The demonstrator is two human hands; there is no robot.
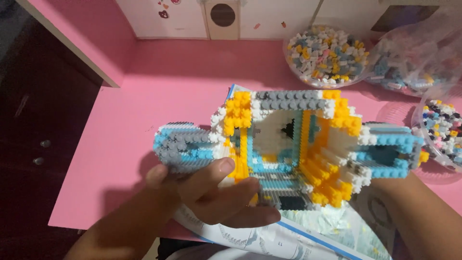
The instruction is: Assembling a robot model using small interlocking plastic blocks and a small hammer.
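Above the pink table (159, 91), I'm holding the brick model (288, 144): left hand (207, 192) gripping at 7 o'clock, right hand hidden behind at 4 o'clock, grip unclear. Mid-build; loose bricks (327, 55) at 1 o'clock.

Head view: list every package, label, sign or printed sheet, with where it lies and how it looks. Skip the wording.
Printed instruction sheet: flat on the pink table under the brick model, white with blue edge.
Clear plastic bag: top right, holding pale loose bricks.
Round clear tub: top centre-right, white, yellow and grey bricks.
Second clear tub: right edge, mixed colours.
Small stickers: white panel behind, top.
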